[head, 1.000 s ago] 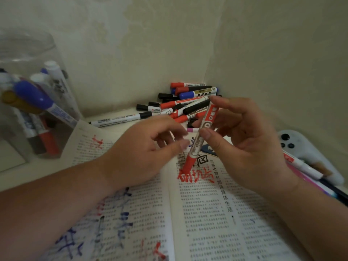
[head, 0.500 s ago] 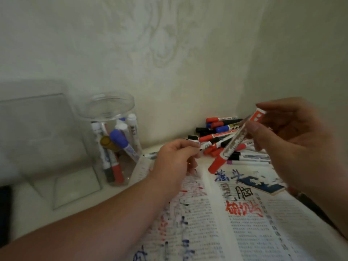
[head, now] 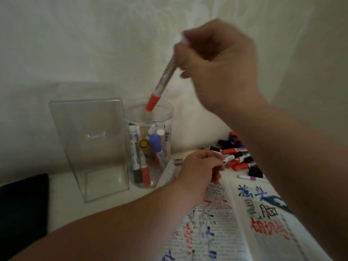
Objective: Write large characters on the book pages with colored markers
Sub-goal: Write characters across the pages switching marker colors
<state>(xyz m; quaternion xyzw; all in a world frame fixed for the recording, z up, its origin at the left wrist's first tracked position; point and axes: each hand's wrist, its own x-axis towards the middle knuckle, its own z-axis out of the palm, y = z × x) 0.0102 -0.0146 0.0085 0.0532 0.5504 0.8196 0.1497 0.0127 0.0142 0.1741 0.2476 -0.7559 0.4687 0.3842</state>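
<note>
My right hand (head: 218, 66) grips a red-capped marker (head: 162, 83) by its upper end, cap pointing down just above the mouth of a clear round jar (head: 131, 117) that holds several markers. My left hand (head: 197, 170) rests with loosely curled fingers on the top edge of the open book (head: 235, 228), holding nothing I can see. The book pages carry large red, blue and black characters over the print. A pile of loose markers (head: 237, 157) lies behind the book, partly hidden by my right forearm.
A clear square box (head: 90, 140) stands left of the jar. A dark flat object (head: 22, 208) lies at the left edge. A purple-banded marker (head: 248, 178) lies at the book's top. Walls close off the back and the right.
My right hand has carried the red marker up and to the left, from above the book to over the jar's mouth. The view has swung left. My left hand stays on the book.
</note>
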